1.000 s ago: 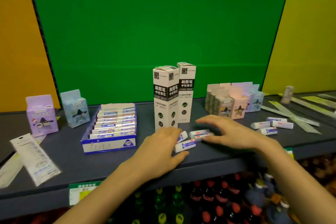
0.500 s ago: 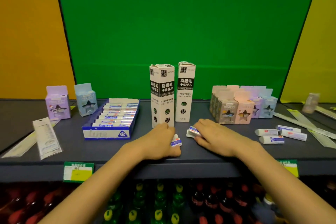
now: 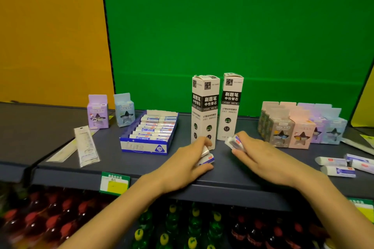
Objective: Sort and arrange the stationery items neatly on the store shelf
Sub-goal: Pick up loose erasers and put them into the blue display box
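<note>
On the dark shelf (image 3: 141, 166), my left hand (image 3: 182, 166) grips white erasers with blue labels (image 3: 206, 157) just in front of two tall white refill boxes (image 3: 205, 111). My right hand (image 3: 261, 157) holds more of these erasers (image 3: 234, 142), lifted slightly off the shelf beside the right tall box. A blue display tray (image 3: 141, 147) marked 2B, filled with several erasers in rows, sits to the left. Three loose erasers (image 3: 338, 171) lie at the right.
Small purple (image 3: 97, 114) and blue (image 3: 124, 112) star-window boxes stand at the back left; a cluster of similar pastel boxes (image 3: 299, 129) stands at the right. Packaged rulers (image 3: 87, 146) lie at the left. Price tags hang on the shelf edge, with bottles below.
Both hands closed over the loose erasers in front of the tall boxes and picked them up. The camera view shifted left, so the shelf items now sit further right.
</note>
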`<state>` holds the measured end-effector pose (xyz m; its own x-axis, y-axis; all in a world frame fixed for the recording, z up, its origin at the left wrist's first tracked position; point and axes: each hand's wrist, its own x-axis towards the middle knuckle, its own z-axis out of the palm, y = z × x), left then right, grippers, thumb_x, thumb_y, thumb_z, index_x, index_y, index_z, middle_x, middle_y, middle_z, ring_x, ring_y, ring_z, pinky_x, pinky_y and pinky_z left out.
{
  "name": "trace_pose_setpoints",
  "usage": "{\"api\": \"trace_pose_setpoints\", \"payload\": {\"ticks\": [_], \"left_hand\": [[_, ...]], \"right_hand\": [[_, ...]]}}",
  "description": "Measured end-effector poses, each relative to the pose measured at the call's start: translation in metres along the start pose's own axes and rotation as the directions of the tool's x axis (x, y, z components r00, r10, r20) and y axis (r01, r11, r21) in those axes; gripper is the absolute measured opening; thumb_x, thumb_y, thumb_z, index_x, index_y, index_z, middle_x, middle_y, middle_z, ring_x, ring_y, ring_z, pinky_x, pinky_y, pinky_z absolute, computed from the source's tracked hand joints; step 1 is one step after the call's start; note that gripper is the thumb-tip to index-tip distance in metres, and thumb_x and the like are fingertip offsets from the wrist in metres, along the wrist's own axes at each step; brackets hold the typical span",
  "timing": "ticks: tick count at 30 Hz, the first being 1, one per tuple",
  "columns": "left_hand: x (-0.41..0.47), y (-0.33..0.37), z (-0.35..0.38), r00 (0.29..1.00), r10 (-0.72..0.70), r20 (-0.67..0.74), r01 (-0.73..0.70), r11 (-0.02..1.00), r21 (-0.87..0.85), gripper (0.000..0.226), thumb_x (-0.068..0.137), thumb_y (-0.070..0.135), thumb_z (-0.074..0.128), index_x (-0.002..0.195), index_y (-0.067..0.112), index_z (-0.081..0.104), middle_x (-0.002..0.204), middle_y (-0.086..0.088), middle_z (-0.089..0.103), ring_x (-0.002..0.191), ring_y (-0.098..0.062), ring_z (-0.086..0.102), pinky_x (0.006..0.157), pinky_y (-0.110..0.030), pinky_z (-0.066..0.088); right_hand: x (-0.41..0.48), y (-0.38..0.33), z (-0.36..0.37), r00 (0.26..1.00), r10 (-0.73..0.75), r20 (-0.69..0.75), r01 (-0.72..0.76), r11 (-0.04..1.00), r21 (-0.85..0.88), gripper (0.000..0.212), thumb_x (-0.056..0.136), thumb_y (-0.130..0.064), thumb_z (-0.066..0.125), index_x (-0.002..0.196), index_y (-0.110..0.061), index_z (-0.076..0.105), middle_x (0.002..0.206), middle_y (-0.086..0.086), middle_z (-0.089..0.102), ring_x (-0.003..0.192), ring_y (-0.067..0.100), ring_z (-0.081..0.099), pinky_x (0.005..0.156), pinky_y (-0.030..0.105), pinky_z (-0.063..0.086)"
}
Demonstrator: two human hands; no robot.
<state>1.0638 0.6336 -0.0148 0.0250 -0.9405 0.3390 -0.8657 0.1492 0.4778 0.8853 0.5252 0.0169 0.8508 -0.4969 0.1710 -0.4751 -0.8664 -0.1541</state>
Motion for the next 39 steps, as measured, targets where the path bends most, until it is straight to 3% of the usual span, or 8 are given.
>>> {"api": "trace_pose_setpoints", "payload": {"ticks": [4, 7, 12, 16, 24, 31, 35, 39], "left_hand": [[-0.011, -0.01, -0.009, 0.98, -0.042, -0.195, 0.007, 0.984, -0.18, 0.048, 0.08, 0.032, 0.067, 0.12, 0.027, 0.041, 0.106, 0.014, 0.056, 0.093, -0.003, 0.055, 0.081, -0.009, 0.042], [-0.023, -0.022, -0.031, 0.956, -0.109, -0.273, 0.029, 0.959, -0.282, 0.045, 0.073, 0.031, 0.074, 0.109, 0.028, 0.048, 0.097, 0.018, 0.057, 0.087, -0.001, 0.058, 0.076, -0.011, 0.046], [-0.037, -0.055, -0.087, 0.939, -0.252, -0.233, 0.13, 0.889, -0.438, 0.024, 0.078, 0.027, 0.067, 0.097, 0.016, 0.058, 0.086, -0.006, 0.067, 0.071, -0.012, 0.061, 0.059, -0.022, 0.05], [-0.04, -0.088, -0.119, 0.916, -0.332, -0.226, 0.201, 0.866, -0.458, 0.013, 0.085, 0.028, 0.058, 0.091, 0.018, 0.052, 0.076, -0.003, 0.059, 0.047, -0.002, 0.055, 0.04, -0.014, 0.041], [-0.021, -0.14, -0.152, 0.887, -0.445, -0.121, 0.33, 0.796, -0.507, 0.005, 0.089, 0.018, 0.05, 0.086, 0.022, 0.049, 0.075, -0.004, 0.055, 0.055, -0.014, 0.048, 0.038, -0.014, 0.036], [-0.009, -0.163, -0.156, 0.929, -0.367, -0.041, 0.302, 0.819, -0.488, 0.022, 0.089, 0.013, 0.05, 0.11, 0.007, 0.046, 0.072, -0.006, 0.058, 0.059, -0.011, 0.05, 0.05, -0.017, 0.04], [0.002, -0.17, -0.155, 0.953, -0.3, -0.027, 0.262, 0.87, -0.417, 0.014, 0.089, 0.021, 0.055, 0.1, 0.014, 0.05, 0.082, -0.005, 0.062, 0.062, -0.012, 0.053, 0.058, -0.022, 0.041], [0.013, -0.173, -0.151, 0.957, -0.287, -0.041, 0.257, 0.906, -0.337, 0.017, 0.09, 0.028, 0.053, 0.097, 0.013, 0.048, 0.077, -0.002, 0.058, 0.062, -0.013, 0.05, 0.057, -0.026, 0.038]], "right_hand": [[0.003, -0.023, -0.005, 0.999, -0.037, -0.008, 0.037, 0.999, 0.0, 0.016, 0.094, -0.048, 0.028, 0.094, -0.032, 0.025, 0.071, -0.015, 0.038, 0.073, 0.015, 0.048, 0.071, 0.034, 0.042], [0.011, -0.045, -0.009, 0.995, -0.076, -0.058, 0.082, 0.992, 0.096, 0.019, 0.093, -0.049, 0.029, 0.094, -0.031, 0.032, 0.077, -0.014, 0.048, 0.073, 0.011, 0.048, 0.066, 0.031, 0.039], [0.05, -0.083, -0.002, 0.984, -0.138, -0.112, 0.154, 0.976, 0.151, 0.017, 0.094, -0.038, 0.036, 0.099, -0.021, 0.04, 0.093, 0.001, 0.058, 0.083, 0.022, 0.051, 0.077, 0.038, 0.042], [0.09, -0.108, 0.011, 0.977, -0.15, -0.154, 0.167, 0.98, 0.104, 0.02, 0.094, -0.042, 0.035, 0.098, -0.022, 0.04, 0.098, 0.003, 0.055, 0.087, 0.019, 0.05, 0.075, 0.037, 0.043], [0.157, -0.129, 0.03, 0.969, 0.032, -0.247, -0.026, 0.999, 0.027, 0.025, 0.095, -0.033, 0.041, 0.113, -0.017, 0.047, 0.107, 0.011, 0.053, 0.098, 0.024, 0.05, 0.081, 0.035, 0.043], [0.18, -0.129, 0.04, 0.961, 0.135, -0.242, -0.139, 0.99, 0.001, 0.019, 0.092, -0.025, 0.05, 0.107, -0.016, 0.058, 0.109, 0.01, 0.064, 0.097, 0.026, 0.057, 0.08, 0.036, 0.045], [0.186, -0.13, 0.041, 0.961, 0.157, -0.227, -0.167, 0.986, -0.023, 0.016, 0.09, -0.026, 0.054, 0.096, -0.013, 0.061, 0.102, 0.009, 0.064, 0.086, 0.022, 0.054, 0.072, 0.031, 0.041], [0.188, -0.127, 0.039, 0.965, 0.15, -0.214, -0.167, 0.984, -0.064, 0.025, 0.089, -0.028, 0.055, 0.108, -0.013, 0.063, 0.109, 0.008, 0.058, 0.097, 0.026, 0.055, 0.08, 0.036, 0.044]]}}
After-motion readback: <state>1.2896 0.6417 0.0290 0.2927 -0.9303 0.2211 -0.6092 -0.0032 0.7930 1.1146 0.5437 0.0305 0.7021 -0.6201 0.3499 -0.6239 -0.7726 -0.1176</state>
